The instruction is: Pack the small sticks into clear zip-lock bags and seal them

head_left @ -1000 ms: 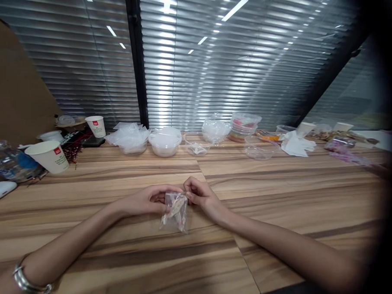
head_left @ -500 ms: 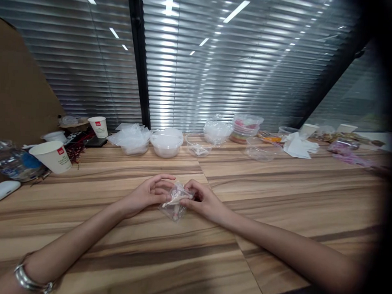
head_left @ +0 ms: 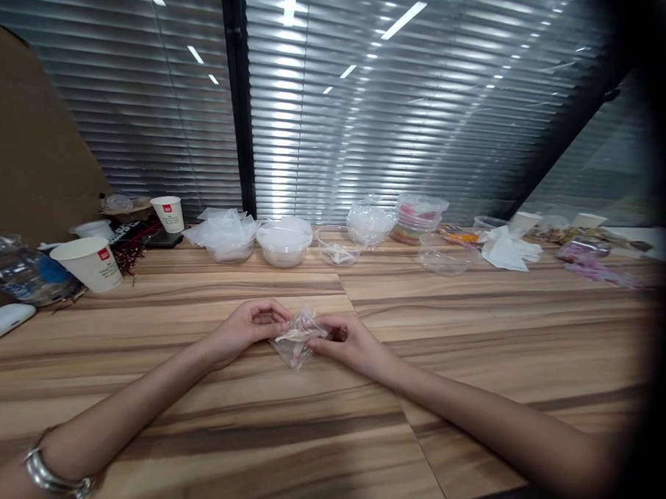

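Clear plastic bag [head_left: 294, 345], small, lies directly between the two hands, just above or on the wood-grain tabletop [head_left: 236, 436]; contact with the wood hard to judge. It sits slantwise, one corner pointing toward the wearer, film crumpled along the far edge. Contents: pale, thin pieces with pinkish bits; too small and blurred to identify further.

Left hand [head_left: 252, 328]: at the bag's left side, fingers curled, thumb and fingertips closed narrowly on its upper left edge. Silver bracelet [head_left: 52, 478] on the left forearm, well apart from the bag.

Right hand [head_left: 354, 344]: at the bag's right side, thumb and forefinger pinching the film; thumb tip lies over the bag's near face. Remaining fingers bent behind. The fingertips of the two hands are near each other, apart, with the bag spanning the gap.

Beyond the hands, near the blinds [head_left: 327, 131]: a row of clear plastic containers, among them a lidded round tub [head_left: 284, 241] and an open round bowl [head_left: 340, 247]. White paper cup [head_left: 89, 263] to the left, a crumpled white tissue [head_left: 506, 250] to the right.
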The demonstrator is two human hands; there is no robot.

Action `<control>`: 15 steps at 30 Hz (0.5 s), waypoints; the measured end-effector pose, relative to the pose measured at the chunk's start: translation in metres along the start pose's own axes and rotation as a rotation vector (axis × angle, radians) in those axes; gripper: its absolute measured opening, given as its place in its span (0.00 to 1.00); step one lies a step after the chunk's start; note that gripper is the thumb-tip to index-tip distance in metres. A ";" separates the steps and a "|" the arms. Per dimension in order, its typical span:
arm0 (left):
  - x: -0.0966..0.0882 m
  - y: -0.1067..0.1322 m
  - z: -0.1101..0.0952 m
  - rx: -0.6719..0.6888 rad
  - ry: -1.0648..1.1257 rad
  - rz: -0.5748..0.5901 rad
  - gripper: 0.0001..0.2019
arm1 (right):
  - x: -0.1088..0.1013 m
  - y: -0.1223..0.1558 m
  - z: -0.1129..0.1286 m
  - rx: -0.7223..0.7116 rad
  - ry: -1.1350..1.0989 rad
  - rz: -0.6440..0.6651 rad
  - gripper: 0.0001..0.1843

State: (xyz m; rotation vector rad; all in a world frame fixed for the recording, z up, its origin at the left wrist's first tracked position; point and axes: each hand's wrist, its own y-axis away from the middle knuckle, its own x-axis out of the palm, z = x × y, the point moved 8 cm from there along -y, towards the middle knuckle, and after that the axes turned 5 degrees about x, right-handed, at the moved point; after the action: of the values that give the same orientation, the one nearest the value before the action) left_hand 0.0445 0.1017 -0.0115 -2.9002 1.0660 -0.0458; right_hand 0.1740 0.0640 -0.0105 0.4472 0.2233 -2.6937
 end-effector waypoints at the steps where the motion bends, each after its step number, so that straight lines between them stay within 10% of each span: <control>1: 0.000 0.000 0.000 -0.002 0.002 -0.005 0.11 | 0.002 0.000 0.001 -0.011 0.011 0.019 0.16; 15: 0.014 0.003 -0.011 0.070 -0.090 0.132 0.22 | 0.014 0.008 0.023 -0.121 0.101 0.120 0.11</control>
State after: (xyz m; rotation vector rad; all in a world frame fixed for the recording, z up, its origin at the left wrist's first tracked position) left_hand 0.0530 0.0898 -0.0010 -2.7356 1.2108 0.0516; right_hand 0.1582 0.0469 0.0054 0.5429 0.3741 -2.5263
